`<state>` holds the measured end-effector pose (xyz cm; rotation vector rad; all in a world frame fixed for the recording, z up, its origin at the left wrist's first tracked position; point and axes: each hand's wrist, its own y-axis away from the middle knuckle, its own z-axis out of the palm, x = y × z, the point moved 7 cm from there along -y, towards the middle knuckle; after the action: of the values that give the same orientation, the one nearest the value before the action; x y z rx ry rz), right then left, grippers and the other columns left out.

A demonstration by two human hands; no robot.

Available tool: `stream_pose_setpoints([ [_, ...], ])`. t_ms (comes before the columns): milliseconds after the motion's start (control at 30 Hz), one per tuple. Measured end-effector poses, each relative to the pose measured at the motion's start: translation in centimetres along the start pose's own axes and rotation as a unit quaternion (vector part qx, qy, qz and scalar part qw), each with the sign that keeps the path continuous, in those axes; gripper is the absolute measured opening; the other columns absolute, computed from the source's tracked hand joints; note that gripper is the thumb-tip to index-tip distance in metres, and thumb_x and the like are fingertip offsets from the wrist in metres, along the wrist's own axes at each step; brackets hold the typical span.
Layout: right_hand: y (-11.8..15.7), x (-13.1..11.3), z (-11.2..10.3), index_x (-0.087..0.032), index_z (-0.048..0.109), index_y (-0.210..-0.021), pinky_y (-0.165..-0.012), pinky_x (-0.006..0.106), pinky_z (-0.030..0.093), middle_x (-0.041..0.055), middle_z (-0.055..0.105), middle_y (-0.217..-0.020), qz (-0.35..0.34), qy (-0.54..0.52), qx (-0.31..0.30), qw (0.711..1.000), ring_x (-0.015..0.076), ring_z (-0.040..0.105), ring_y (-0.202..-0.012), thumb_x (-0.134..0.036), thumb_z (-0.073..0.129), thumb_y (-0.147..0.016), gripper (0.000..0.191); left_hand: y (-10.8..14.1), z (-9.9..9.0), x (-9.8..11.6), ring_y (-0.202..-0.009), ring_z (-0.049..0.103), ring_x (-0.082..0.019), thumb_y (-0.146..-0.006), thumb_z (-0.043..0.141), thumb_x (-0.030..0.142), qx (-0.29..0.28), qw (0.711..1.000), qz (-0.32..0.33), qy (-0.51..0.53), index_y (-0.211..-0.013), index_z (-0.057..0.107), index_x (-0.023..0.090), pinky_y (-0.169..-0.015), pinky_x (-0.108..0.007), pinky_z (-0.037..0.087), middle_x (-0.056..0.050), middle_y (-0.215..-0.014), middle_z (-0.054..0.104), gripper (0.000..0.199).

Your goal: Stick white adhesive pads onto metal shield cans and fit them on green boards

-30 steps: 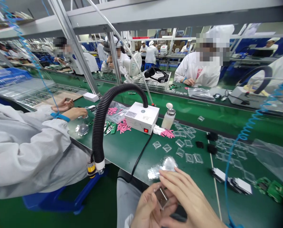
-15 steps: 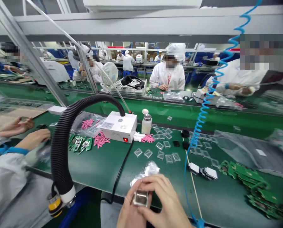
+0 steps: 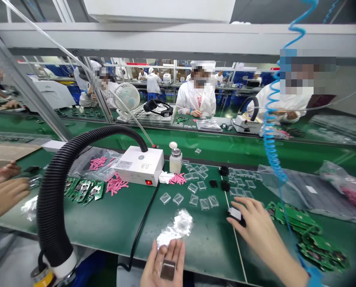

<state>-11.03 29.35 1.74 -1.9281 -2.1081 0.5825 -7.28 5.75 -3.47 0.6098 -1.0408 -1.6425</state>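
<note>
My left hand (image 3: 163, 265) lies palm up at the bottom of the view, with a small square metal piece (image 3: 167, 270) resting on its fingers. My right hand (image 3: 255, 227) reaches out over the green bench top (image 3: 115, 227), its fingertips at a small black-and-white part (image 3: 234, 214). Just above my left hand is a crumpled wad of clear film (image 3: 175, 227). Several small clear plastic cases (image 3: 196, 195) stand beyond it. Green circuit boards (image 3: 297, 223) are piled to the right of my right hand.
A white bench-top unit (image 3: 139, 165) with a black corrugated hose (image 3: 51, 199) sits mid-bench, beside a dispenser bottle (image 3: 175, 158) and pink pieces (image 3: 116, 185). A blue coiled air line (image 3: 270, 135) hangs at right. A co-worker's hands (image 3: 1, 195) are at far left.
My hands have come apart. The right hand moved right to the black-and-white part, and the metal piece now lies on my left palm. The view has turned to the right.
</note>
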Motion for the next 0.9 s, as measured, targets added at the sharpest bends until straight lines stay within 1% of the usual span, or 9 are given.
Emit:
stream_pose_setpoints([
  [100,0.4,3.6,2.1,-0.016,0.067,-0.092,-0.077,0.042,0.041,0.0084,0.053,-0.114,0.003,0.045,-0.041,0.998,0.0304,0.042,-0.111,-0.061,0.022,-0.093,0.063,-0.9,0.0,-0.1,-0.044,0.047,-0.007,-0.089,0.048,0.025,-0.055,0.998,-0.001,-0.013,-0.054,0.039,0.018,-0.063,-0.025,0.056,0.005,-0.045,0.042,0.036],
  [200,0.8,4.7,3.2,-0.020,0.068,-0.090,-0.079,0.042,0.040,0.0044,0.054,-0.116,0.011,0.035,-0.067,0.997,0.0293,0.042,-0.113,-0.060,0.026,-0.092,0.058,-1.3,0.1,-0.4,-0.036,0.038,-0.005,-0.093,0.039,0.028,-0.103,0.994,-0.028,0.011,-0.050,0.040,0.016,-0.047,-0.020,0.049,0.006,-0.038,0.034,0.044],
  [367,0.6,4.3,1.1,-0.022,0.067,-0.094,-0.074,0.033,0.043,0.0025,0.059,-0.107,0.063,-0.032,-0.037,0.997,0.0239,0.052,-0.101,-0.065,0.033,-0.089,0.055,-1.3,0.2,-0.1,-0.031,0.035,-0.005,-0.093,0.036,0.032,-0.128,0.991,-0.002,-0.037,-0.054,0.051,0.014,-0.029,-0.016,0.031,0.004,-0.036,0.035,0.047],
  [467,0.3,1.3,0.0,-0.023,0.063,-0.100,-0.059,0.019,0.045,0.0012,0.062,-0.097,0.092,-0.172,-0.078,0.978,0.0119,0.059,-0.079,-0.058,0.046,-0.087,0.042,-1.8,-0.1,-0.8,-0.033,0.037,-0.004,-0.091,0.042,0.027,-0.128,0.984,0.035,-0.116,-0.070,0.063,0.010,-0.028,-0.015,0.029,0.002,-0.048,0.051,0.035],
  [533,0.3,-2.6,-0.3,-0.024,0.062,-0.099,-0.058,0.013,0.046,-0.0016,0.062,-0.086,0.065,-0.263,-0.132,0.953,0.0067,0.059,-0.071,-0.049,0.052,-0.087,0.030,-2.2,-0.3,-1.8,-0.038,0.045,-0.004,-0.084,0.056,0.028,-0.139,0.976,0.042,-0.164,-0.084,0.068,0.012,-0.028,-0.013,0.031,-0.004,-0.074,0.067,0.020],
  [600,0.4,-6.6,-0.6,-0.025,0.063,-0.095,-0.056,0.012,0.045,-0.0036,0.061,-0.080,0.010,-0.306,-0.163,0.938,0.0055,0.057,-0.065,-0.040,0.055,-0.087,0.019,-2.4,-0.3,-2.8,-0.045,0.052,-0.006,-0.070,0.071,0.032,-0.179,0.964,0.033,-0.192,-0.093,0.070,0.016,-0.031,-0.014,0.034,-0.007,-0.091,0.069,0.028],
  [667,0.6,-9.6,-0.8,-0.028,0.063,-0.096,-0.054,0.014,0.043,-0.0047,0.059,-0.075,-0.039,-0.318,-0.151,0.935,0.0063,0.055,-0.062,-0.037,0.057,-0.086,0.015,-2.2,-0.2,-3.3,-0.049,0.055,-0.008,-0.060,0.078,0.033,-0.218,0.955,0.020,-0.200,-0.094,0.072,0.019,-0.038,-0.014,0.039,-0.008,-0.085,0.070,0.038],
  [733,0.8,-11.1,-1.0,-0.028,0.063,-0.098,-0.053,0.016,0.040,-0.0046,0.058,-0.071,-0.069,-0.322,-0.121,0.937,0.0072,0.053,-0.060,-0.041,0.056,-0.086,0.018,-1.9,-0.3,-3.1,-0.052,0.056,-0.008,-0.059,0.080,0.031,-0.226,0.953,0.015,-0.202,-0.091,0.073,0.019,-0.045,-0.014,0.043,-0.008,-0.078,0.069,0.035],
  [900,0.2,-12.1,-1.6,-0.024,0.064,-0.089,-0.057,0.015,0.041,-0.0033,0.057,-0.073,-0.088,-0.359,-0.095,0.924,0.0066,0.053,-0.063,-0.045,0.059,-0.084,0.021,-0.9,0.1,-1.4,-0.044,0.051,-0.004,-0.054,0.081,0.033,-0.242,0.946,0.047,-0.210,-0.081,0.075,0.019,-0.040,-0.010,0.038,-0.006,-0.071,0.069,0.031],
])
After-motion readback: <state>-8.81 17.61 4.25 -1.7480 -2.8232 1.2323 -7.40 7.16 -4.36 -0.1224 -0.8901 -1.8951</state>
